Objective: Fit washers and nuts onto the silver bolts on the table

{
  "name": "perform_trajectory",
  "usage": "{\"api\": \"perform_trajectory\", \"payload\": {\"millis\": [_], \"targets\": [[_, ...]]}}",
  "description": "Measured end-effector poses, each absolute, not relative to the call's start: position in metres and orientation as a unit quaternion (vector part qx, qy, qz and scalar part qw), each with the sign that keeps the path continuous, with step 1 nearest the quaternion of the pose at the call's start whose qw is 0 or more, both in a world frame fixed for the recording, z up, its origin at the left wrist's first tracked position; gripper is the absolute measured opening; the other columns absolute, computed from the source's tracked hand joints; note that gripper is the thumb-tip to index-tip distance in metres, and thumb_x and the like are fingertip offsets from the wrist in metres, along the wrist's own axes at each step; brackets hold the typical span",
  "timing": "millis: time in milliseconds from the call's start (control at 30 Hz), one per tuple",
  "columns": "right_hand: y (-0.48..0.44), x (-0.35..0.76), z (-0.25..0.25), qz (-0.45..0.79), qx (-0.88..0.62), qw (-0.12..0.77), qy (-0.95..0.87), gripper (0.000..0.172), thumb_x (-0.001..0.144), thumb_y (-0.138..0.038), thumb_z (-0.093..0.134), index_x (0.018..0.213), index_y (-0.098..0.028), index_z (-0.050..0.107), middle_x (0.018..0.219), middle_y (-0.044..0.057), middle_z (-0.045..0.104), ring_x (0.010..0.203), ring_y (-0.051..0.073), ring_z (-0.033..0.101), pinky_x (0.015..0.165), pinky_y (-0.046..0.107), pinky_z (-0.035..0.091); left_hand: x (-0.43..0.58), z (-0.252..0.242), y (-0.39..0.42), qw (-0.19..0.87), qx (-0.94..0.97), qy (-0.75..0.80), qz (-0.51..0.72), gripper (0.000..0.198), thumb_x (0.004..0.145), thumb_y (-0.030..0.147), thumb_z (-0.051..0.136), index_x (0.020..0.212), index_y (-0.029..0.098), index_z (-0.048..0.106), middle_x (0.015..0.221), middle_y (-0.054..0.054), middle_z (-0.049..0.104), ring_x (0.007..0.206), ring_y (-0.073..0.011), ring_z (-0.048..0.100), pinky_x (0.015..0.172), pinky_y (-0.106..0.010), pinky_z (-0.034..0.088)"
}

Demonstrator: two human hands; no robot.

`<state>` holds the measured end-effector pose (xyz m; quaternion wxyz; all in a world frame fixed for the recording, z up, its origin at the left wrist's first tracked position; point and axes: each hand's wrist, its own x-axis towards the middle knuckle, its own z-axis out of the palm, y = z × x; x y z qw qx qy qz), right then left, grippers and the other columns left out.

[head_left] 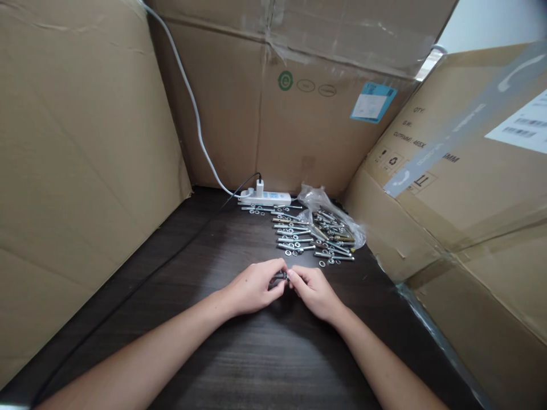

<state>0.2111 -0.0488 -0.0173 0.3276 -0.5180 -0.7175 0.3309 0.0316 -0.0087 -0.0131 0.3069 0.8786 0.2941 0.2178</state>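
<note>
Between the thumb and fingers of my left hand (256,288) is a short, dark metal bolt (279,276), lying roughly sideways. My right hand (317,293) pinches the bolt's right end with thumb and forefinger; whether a nut or washer sits there is hidden by the fingertips. Both hands are closed and nearly touch, just above the dark tabletop (239,353). Beyond them lie rows of silvery bolts (294,232) with loose washers (322,263) and nuts beside them. More bolts are heaped on a clear plastic bag (356,230) at the right.
A white power strip (271,198) with a plugged-in adapter (260,187) stands behind the bolts. Its white cable (194,105) climbs the back carton (222,74). A black cord (141,285) crosses the table's left side. Cartons wall in the left (85,171) and right (470,210).
</note>
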Motion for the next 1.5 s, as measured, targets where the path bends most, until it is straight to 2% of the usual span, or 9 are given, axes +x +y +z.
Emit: {"api": "perform_trajectory", "payload": {"millis": [167,267,467,700,867,933,1267,1400,1500], "targets": [[-0.0494,0.2126,-0.0172,0.327,-0.533,0.337,-0.704,0.025,0.089,-0.034,0.045,0.073,-0.017,0.054,0.058,-0.004,0.047,0.055,0.01,0.042,0.055,0.022,0.032,0.0322,-0.0114,-0.0086,0.303,0.874,0.31,0.22,0.01,0.083,0.02,0.048,0.092,0.02,0.053,0.083,0.001,0.061,0.07,-0.0127,0.055,0.063,-0.022,0.041],[-0.0496,0.2125,-0.0182,0.332,-0.529,0.339,-0.703,0.018,0.086,-0.031,0.049,0.074,-0.018,0.053,0.058,-0.004,0.047,0.054,0.01,0.041,0.054,0.022,0.033,0.0324,-0.012,-0.0085,0.304,0.875,0.305,0.223,0.01,0.083,0.019,0.048,0.091,0.02,0.053,0.082,0.002,0.06,0.069,-0.0123,0.054,0.062,-0.021,0.04],[-0.0493,0.2107,-0.0201,0.326,-0.519,0.337,-0.715,0.024,0.089,-0.032,0.045,0.07,-0.017,0.051,0.061,-0.003,0.049,0.057,0.01,0.043,0.056,0.022,0.034,0.0322,-0.0155,-0.008,0.303,0.875,0.306,0.221,0.01,0.082,0.019,0.048,0.091,0.021,0.052,0.08,0.003,0.059,0.068,-0.0119,0.053,0.062,-0.021,0.04],[-0.0487,0.2099,-0.0189,0.316,-0.522,0.336,-0.717,0.037,0.092,-0.037,0.04,0.062,-0.017,0.047,0.058,-0.003,0.044,0.056,0.01,0.041,0.056,0.023,0.032,0.0332,-0.0164,-0.0077,0.299,0.875,0.31,0.22,0.007,0.083,0.02,0.048,0.089,0.021,0.051,0.078,0.003,0.058,0.067,-0.0118,0.052,0.061,-0.021,0.039],[-0.0499,0.2106,-0.0158,0.326,-0.534,0.335,-0.704,0.022,0.089,-0.033,0.046,0.074,-0.018,0.052,0.06,-0.003,0.048,0.056,0.01,0.043,0.056,0.022,0.033,0.0334,-0.014,-0.0076,0.301,0.876,0.314,0.21,0.008,0.083,0.021,0.048,0.089,0.02,0.051,0.078,0.003,0.059,0.066,-0.0119,0.053,0.06,-0.021,0.038],[-0.0499,0.2106,-0.016,0.327,-0.529,0.334,-0.708,0.022,0.089,-0.033,0.046,0.073,-0.018,0.051,0.06,-0.003,0.048,0.056,0.01,0.042,0.055,0.022,0.033,0.0335,-0.0134,-0.0081,0.304,0.875,0.313,0.208,0.008,0.083,0.021,0.047,0.089,0.02,0.052,0.078,0.002,0.059,0.066,-0.0121,0.053,0.06,-0.022,0.039],[-0.0488,0.2097,-0.0177,0.312,-0.523,0.332,-0.72,0.039,0.093,-0.038,0.036,0.061,-0.018,0.044,0.056,-0.004,0.041,0.054,0.01,0.039,0.053,0.023,0.03,0.0333,-0.0143,-0.0085,0.306,0.876,0.307,0.214,0.011,0.084,0.022,0.046,0.093,0.02,0.053,0.085,0.0,0.062,0.072,-0.0143,0.056,0.065,-0.023,0.042],[-0.0501,0.2103,-0.0161,0.323,-0.528,0.338,-0.709,0.023,0.09,-0.034,0.044,0.074,-0.018,0.051,0.06,-0.003,0.048,0.056,0.01,0.043,0.055,0.022,0.033,0.033,-0.0131,-0.0086,0.297,0.876,0.318,0.209,0.011,0.084,0.021,0.047,0.093,0.021,0.053,0.083,0.001,0.062,0.069,-0.0135,0.056,0.064,-0.023,0.042],[-0.0506,0.2104,-0.0159,0.327,-0.526,0.34,-0.708,0.018,0.088,-0.032,0.047,0.077,-0.018,0.051,0.06,-0.003,0.05,0.055,0.011,0.043,0.054,0.022,0.034,0.0325,-0.012,-0.0091,0.297,0.873,0.324,0.212,0.016,0.084,0.023,0.047,0.1,0.022,0.051,0.084,0.001,0.062,0.068,-0.0134,0.056,0.063,-0.023,0.042]]}}
